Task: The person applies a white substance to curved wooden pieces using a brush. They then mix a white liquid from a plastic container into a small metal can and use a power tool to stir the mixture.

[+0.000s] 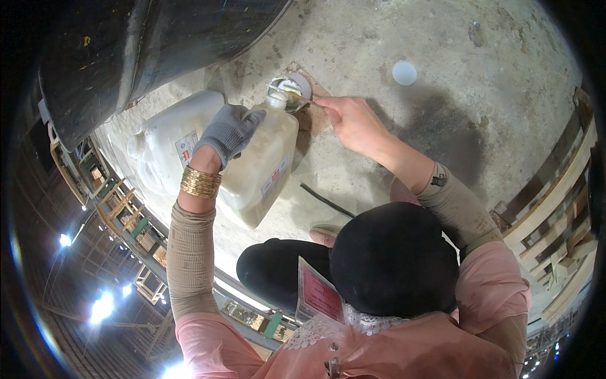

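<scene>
My left hand (232,134), in a grey knit glove, grips the handle of a translucent plastic jerrycan (268,158). The jerrycan leans away from me, its open mouth at the rim of a small round can (302,81) that has whitish stuff inside. Between the fingers of my bare right hand (355,123) is a thin wooden stick (304,99), which reaches over the can beside the jerrycan's mouth. Whether liquid is flowing I cannot tell. A second translucent jerrycan (165,136) stands just left of my gloved hand.
The can rests on a brownish flat piece (320,95) on the concrete floor. A white disc (404,73) lies to the right. Nearer me is a dark rod (325,199). A large black object (164,50) fills the far left; wooden pallets (558,221) stand at the right.
</scene>
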Demonstrator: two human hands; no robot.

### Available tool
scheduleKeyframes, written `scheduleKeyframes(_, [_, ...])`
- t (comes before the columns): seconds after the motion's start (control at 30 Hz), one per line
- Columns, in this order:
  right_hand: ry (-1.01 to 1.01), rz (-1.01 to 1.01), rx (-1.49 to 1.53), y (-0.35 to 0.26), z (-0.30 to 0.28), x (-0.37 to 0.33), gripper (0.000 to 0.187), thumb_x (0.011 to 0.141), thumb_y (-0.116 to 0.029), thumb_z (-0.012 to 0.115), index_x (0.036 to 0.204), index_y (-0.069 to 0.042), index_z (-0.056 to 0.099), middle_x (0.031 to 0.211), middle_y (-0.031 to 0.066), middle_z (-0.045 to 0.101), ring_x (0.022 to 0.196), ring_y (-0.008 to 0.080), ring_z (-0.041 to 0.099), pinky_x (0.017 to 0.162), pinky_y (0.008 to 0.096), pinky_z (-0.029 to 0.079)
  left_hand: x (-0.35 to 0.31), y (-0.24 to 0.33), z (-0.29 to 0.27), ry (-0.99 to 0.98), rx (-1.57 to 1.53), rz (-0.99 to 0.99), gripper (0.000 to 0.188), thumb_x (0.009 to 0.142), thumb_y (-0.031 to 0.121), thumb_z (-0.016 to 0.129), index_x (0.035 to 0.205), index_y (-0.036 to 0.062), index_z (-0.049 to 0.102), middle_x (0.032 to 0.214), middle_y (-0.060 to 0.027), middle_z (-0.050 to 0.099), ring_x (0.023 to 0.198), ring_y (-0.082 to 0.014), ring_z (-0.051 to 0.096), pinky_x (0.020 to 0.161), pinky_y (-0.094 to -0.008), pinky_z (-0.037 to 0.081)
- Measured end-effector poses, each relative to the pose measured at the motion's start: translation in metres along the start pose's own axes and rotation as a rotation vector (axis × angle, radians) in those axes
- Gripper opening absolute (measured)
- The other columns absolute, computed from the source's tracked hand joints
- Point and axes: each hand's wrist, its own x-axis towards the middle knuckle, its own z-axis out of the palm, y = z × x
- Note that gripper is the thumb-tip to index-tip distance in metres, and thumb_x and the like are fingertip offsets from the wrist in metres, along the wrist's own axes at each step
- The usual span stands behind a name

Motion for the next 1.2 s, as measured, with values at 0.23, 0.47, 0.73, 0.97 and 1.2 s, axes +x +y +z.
scheduleKeyframes(0.23, [-0.016, 0.012, 0.01, -0.002, -0.002, 0.0, 0.033, 0.082, -0.003, 0.045, 0.114, -0.002, 0.056, 0.08, 0.0243, 0.059, 0.067, 0.0315, 0.06, 0.065, 0.0386, 0.046, -0.001, 0.001, -0.001, -0.011, -0.015, 0.002, 0.045, 0.085, 0.04, 0.053, 0.078, -0.0035, 0.061, 0.051, -0.0075, 0.051, 0.039, -0.0148, 0.05, 0.038, -0.0281, 0.042])
scheduleKeyframes(0.47, [0.002, -0.014, 0.004, 0.005, 0.003, 0.002, 0.027, 0.087, -0.006, 0.046, 0.112, -0.003, 0.058, 0.071, 0.0202, 0.058, 0.057, 0.0222, 0.053, 0.059, 0.0347, 0.044, -0.001, 0.0, 0.001, 0.013, -0.005, 0.01, 0.047, 0.085, 0.041, 0.053, 0.076, -0.0044, 0.06, 0.051, -0.0093, 0.051, 0.039, -0.0159, 0.05, 0.038, -0.0289, 0.043])
scheduleKeyframes(0.73, [0.024, -0.119, -0.024, 0.012, 0.01, 0.004, 0.03, 0.084, -0.002, 0.047, 0.112, -0.004, 0.058, 0.079, 0.0187, 0.06, 0.063, 0.0245, 0.055, 0.062, 0.0354, 0.044, 0.0, -0.005, 0.004, 0.054, 0.018, 0.074, 0.051, 0.085, 0.044, 0.052, 0.07, -0.0044, 0.058, 0.049, -0.0119, 0.051, 0.038, -0.0179, 0.051, 0.037, -0.03, 0.041])
scheduleKeyframes(0.97, [-0.046, -0.083, -0.074, 0.009, 0.005, 0.003, 0.044, 0.074, 0.008, 0.045, 0.113, -0.007, 0.058, 0.078, 0.0188, 0.059, 0.063, 0.0264, 0.054, 0.063, 0.0357, 0.044, -0.003, -0.014, 0.012, 0.183, 0.097, 0.166, 0.051, 0.082, 0.046, 0.053, 0.071, -0.0027, 0.061, 0.06, -0.0208, 0.057, 0.056, -0.0326, 0.058, 0.056, -0.0385, 0.045])
scheduleKeyframes(1.2, [-0.064, -0.06, -0.045, 0.013, 0.005, -0.007, 0.042, 0.075, 0.006, 0.045, 0.113, -0.007, 0.058, 0.079, 0.0189, 0.058, 0.066, 0.0268, 0.056, 0.063, 0.0351, 0.044, -0.017, -0.014, 0.016, 0.189, 0.045, 0.162, 0.049, 0.082, 0.045, 0.054, 0.073, -0.0019, 0.062, 0.061, -0.0217, 0.056, 0.058, -0.0336, 0.057, 0.058, -0.0391, 0.044])
